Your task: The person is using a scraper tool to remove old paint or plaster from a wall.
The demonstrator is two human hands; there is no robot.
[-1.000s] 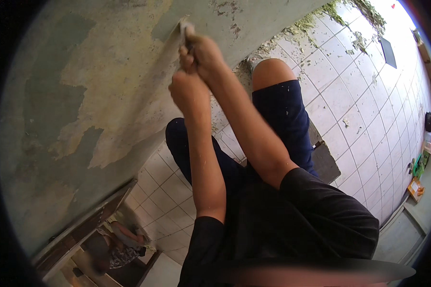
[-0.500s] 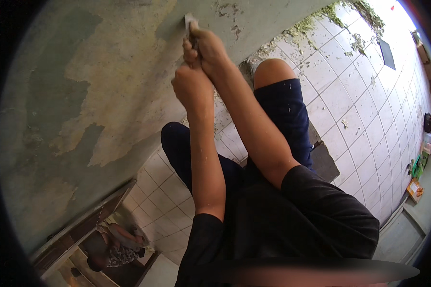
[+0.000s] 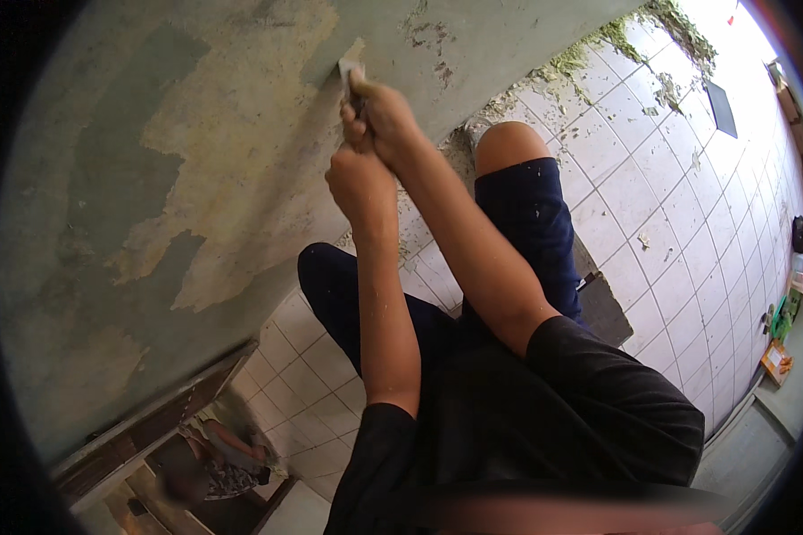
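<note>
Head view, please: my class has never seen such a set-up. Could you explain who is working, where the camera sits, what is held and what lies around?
There is no machine: these are a person's two bare hands. Every picture comes from one wide fisheye camera on that person's head, looking down, so straight edges bend near the rim. The right hand grips a flat, pale-ended tool at a patchy wall. The left hand is closed just below it; whether it also holds the handle is hidden. Greenish flakes and a dark flat piece lie on the tiled floor.
</note>
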